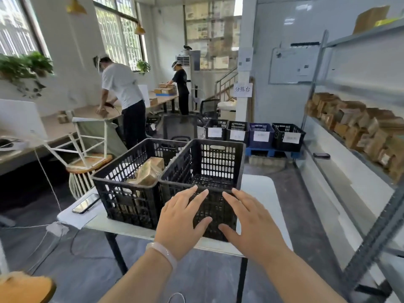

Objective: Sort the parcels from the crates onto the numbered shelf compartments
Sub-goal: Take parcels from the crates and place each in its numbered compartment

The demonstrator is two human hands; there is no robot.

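Note:
Two black plastic crates stand side by side on a small white table. The left crate holds brown cardboard parcels. The right crate shows only its bare mesh floor. My left hand and my right hand hover with fingers spread in front of the right crate's near wall, holding nothing. A metal shelf unit runs along the right wall, and many brown parcels lie on its middle level.
A phone lies on the table's left corner. Four labelled crates sit on a blue pallet at the back. An upturned white chair rests on a stool to the left. Two people work at tables behind. Cables trail across the floor.

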